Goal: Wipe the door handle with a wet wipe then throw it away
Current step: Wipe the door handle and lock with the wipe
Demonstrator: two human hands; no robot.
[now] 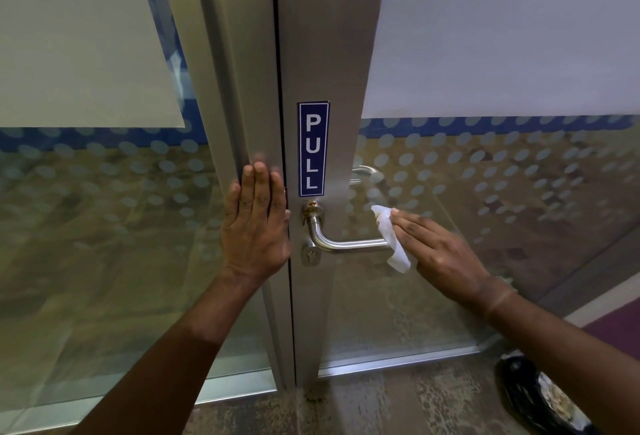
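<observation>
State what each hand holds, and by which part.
Right hand presses the wet wipe by its middle against the door handle's free end. Left hand holds nothing, flat on the frame.

Handle (349,244) tip hidden under wipe (389,237)

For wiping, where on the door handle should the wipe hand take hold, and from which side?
Probably the straight horizontal bar of the door handle, wrapped from the front at its free right end. There the right hand presses the wet wipe, and the bar stands clear of the door. The left hand lies flat on the frame.
</observation>
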